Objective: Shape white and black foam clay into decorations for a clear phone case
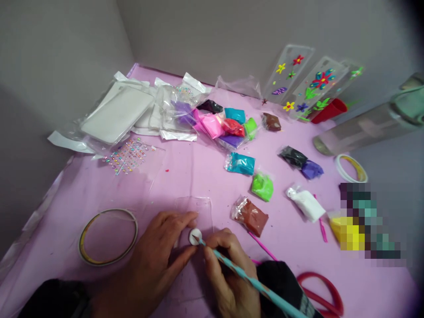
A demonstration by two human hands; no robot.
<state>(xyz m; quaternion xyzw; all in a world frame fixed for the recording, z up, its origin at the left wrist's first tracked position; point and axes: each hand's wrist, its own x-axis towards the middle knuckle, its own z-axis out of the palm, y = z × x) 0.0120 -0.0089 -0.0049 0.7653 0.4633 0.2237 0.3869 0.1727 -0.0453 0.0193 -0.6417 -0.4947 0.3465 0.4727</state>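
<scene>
A small flat white clay disc (193, 240) lies on a clear phone case (204, 210) at the near middle of the table. My right hand (228, 274) grips a light blue pencil (243, 274), whose brown pointed tip touches the disc. To the left of the disc is my left hand (159, 247), its thumb and index finger apart on either side of it and resting on the case. Several clay packets lie beyond my hands, among them a brown one (253, 217), a green one (263, 187) and a white one (308, 205).
A tape roll (80, 243) lies left; red-handled scissors (334, 300) lie near right. Packaged cases (115, 115) and a rhinestone sheet (129, 157) sit back left. Decorated clear cases (288, 75) lean against the wall by a bottle (357, 126). A yellow packet (338, 225) lies right.
</scene>
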